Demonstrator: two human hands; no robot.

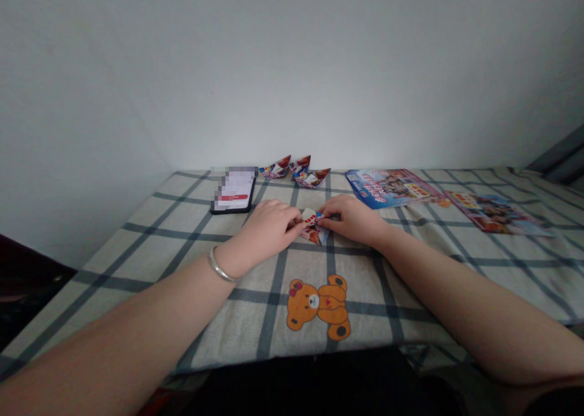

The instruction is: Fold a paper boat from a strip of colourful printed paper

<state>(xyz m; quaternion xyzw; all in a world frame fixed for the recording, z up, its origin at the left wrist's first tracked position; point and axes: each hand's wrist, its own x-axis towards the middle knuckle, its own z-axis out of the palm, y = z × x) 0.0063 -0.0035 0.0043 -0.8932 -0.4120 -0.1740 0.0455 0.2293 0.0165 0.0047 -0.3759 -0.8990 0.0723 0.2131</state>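
Though pinched, fingers (292, 227) on folded paper (314, 230).

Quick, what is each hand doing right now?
Left hand: closed, pinching the folded paper.
Right hand: closed, pinching the same folded paper.

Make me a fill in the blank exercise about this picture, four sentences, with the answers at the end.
1. The left hand and the right hand both pinch the folded paper, and a silver ____ circles the left wrist.
2. Near the wall stand ____ paper boats.
3. The phone lies to the ____ of those boats.
4. An orange cartoon ____ is printed on the checked cloth.
Answers: bracelet; three; left; bear.
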